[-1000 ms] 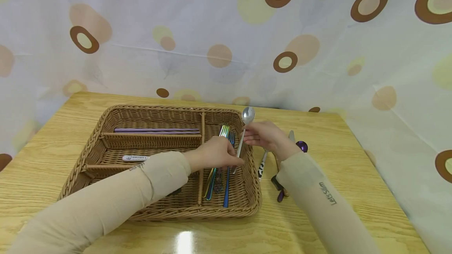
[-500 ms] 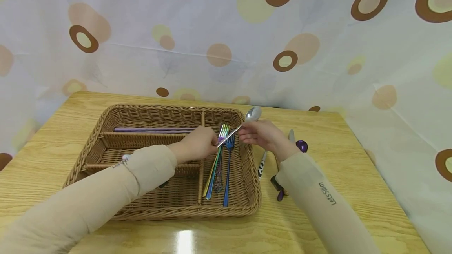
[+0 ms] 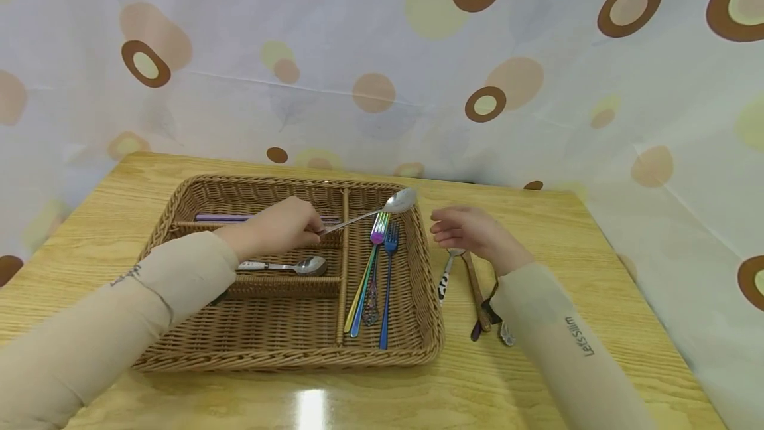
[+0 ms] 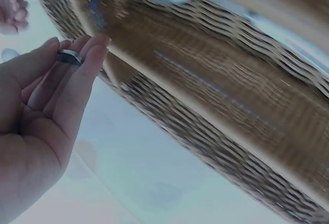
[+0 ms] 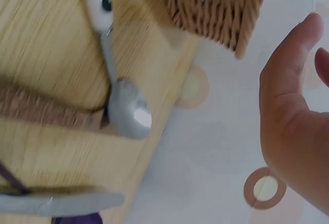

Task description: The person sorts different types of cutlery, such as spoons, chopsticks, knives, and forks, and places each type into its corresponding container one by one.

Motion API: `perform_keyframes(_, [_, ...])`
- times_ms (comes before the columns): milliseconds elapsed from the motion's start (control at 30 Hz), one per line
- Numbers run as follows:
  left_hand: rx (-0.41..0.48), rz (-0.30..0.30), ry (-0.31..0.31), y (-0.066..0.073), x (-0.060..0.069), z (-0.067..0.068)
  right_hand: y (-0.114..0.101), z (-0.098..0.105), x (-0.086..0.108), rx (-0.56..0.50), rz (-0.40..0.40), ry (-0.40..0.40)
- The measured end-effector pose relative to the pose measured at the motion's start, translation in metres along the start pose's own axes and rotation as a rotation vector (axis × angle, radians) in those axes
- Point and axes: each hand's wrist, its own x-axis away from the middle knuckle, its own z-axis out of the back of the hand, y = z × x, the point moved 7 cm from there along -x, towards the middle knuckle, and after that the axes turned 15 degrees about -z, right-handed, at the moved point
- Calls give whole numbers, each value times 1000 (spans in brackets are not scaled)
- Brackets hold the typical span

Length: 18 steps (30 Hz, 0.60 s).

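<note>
My left hand pinches a silver spoon by its handle end, above the back of the wicker basket. The spoon's bowl points right, over the right-hand compartment. In the left wrist view the handle end shows between thumb and fingers. My right hand is off the basket's right side, fingers loosely bent and holding nothing. Beneath it on the table lie a spoon with a black-and-white handle and a brown wooden-looking handle. Several forks lie in the right compartment.
Purple chopsticks lie in the back left compartment, partly behind my left hand. The middle one holds a spoon with a white handle. A knife blade and a purple piece lie on the table. A patterned cloth hangs behind.
My left hand has moved left and back with the spoon, swinging its bowl leftward over the basket. My right hand has let go of the spoon and drawn a little right.
</note>
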Motion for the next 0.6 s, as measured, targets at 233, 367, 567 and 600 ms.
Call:
perform_keyframes(233, [-19, -31, -53, -26, 33, 8, 22, 21, -1, 79, -99, 99])
perform_keyframes(367, [-21, -19, -122, -38, 50, 9, 33, 22, -4, 189, -144, 144])
perform_keyframes(567, [-72, 4, -258, -48, 61, 7, 44, 22, -10, 478, -182, 233])
perform_keyframes(600, [-81, 6, -274, -49, 63, 6, 46, 21, -11, 525, -184, 246])
